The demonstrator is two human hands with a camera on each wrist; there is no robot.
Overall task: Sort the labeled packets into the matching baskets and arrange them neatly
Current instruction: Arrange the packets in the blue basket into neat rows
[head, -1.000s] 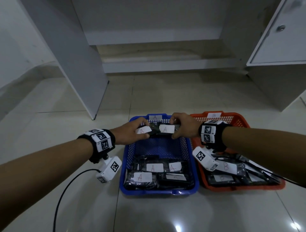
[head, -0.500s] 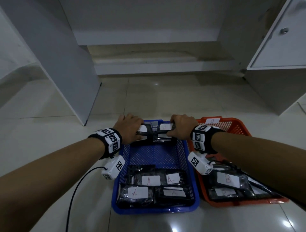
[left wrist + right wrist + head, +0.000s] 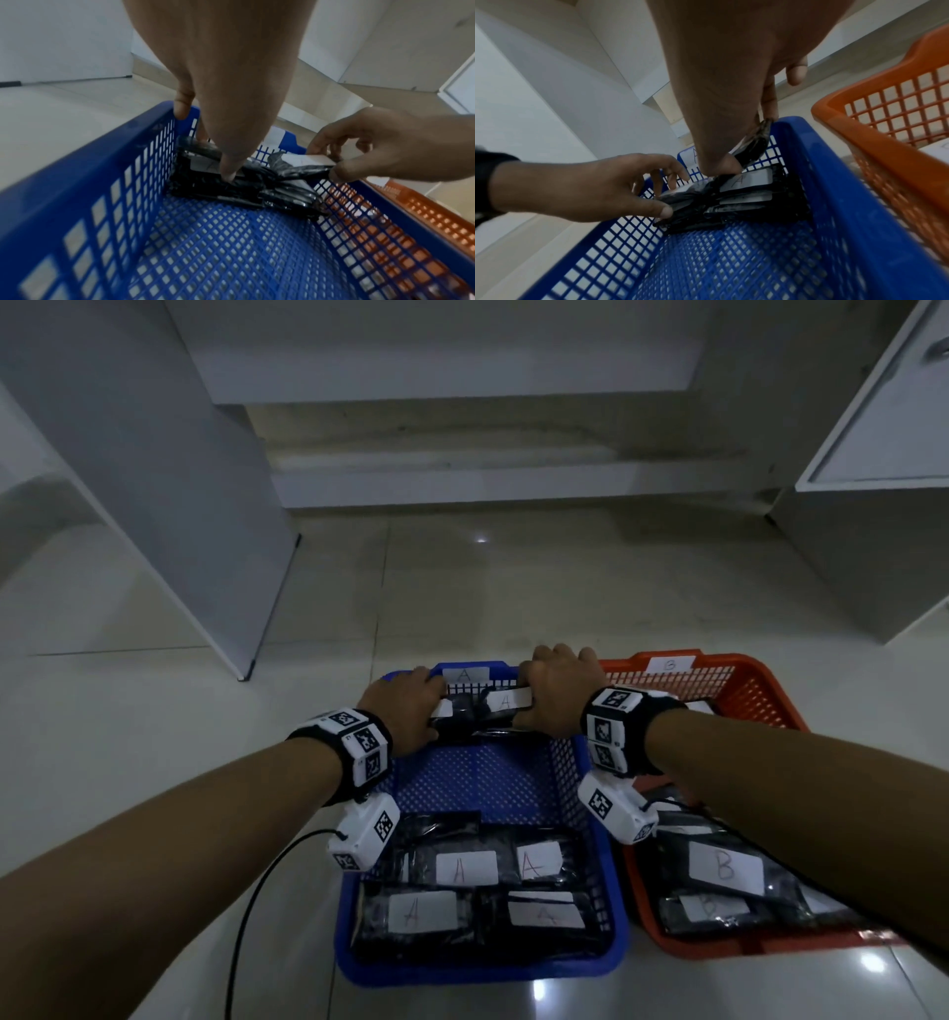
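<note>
Both hands are at the far end of the blue basket point(image 3: 477, 973), marked A. My left hand point(image 3: 426, 706) grips a black packet point(image 3: 203, 178) in the far left corner, thumb on top. My right hand point(image 3: 534, 701) pinches a second black packet point(image 3: 506, 701) with a white A label, tilted up over a stack of packets point(image 3: 746, 196) in the far right corner. Several more A packets point(image 3: 464, 868) lie flat at the near end. The orange basket point(image 3: 760, 690), marked B, stands to the right and holds B packets point(image 3: 724, 868).
The baskets sit side by side on a glossy tiled floor. A white cabinet panel point(image 3: 154, 480) stands at the left and a white cabinet point(image 3: 873, 505) at the right, with a low ledge point(image 3: 488, 480) behind. A black cable point(image 3: 246, 916) trails under my left arm.
Both hands have carried their packets forward and down from above the basket's middle to its far end. The camera has moved closer over the baskets.
</note>
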